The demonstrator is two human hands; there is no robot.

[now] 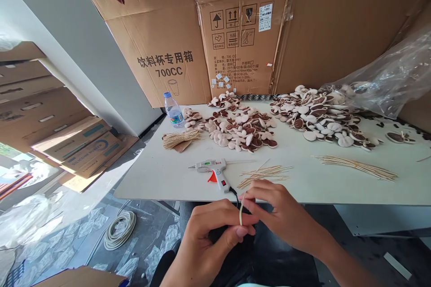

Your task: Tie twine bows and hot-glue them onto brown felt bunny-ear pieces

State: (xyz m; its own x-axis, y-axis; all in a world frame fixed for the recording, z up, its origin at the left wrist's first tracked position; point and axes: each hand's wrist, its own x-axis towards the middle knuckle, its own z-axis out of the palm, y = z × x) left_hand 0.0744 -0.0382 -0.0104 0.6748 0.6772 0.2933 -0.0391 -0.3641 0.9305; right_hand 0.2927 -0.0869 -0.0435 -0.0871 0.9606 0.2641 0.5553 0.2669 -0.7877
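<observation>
Just in front of the table's near edge, my left hand (213, 228) and my right hand (281, 208) come together over my lap. Between their fingertips they pinch a thin pale reed stick (240, 216), which curves over the left forefinger. Part of the stick is hidden by the fingers. On the table beyond my hands lies a loose bunch of similar thin sticks (266, 174). To its left a white hot glue gun (212, 168) with an orange trigger rests on its side, nozzle pointing left.
Piles of pink-and-brown plush pieces (237, 128) and white-and-brown ones (323, 119) cover the table's back. A tied stick bundle (180, 139), a water bottle (174, 112) and more sticks (358, 167) lie around. Cardboard (161, 31) stands behind; a coiled hose (120, 229) lies on the floor.
</observation>
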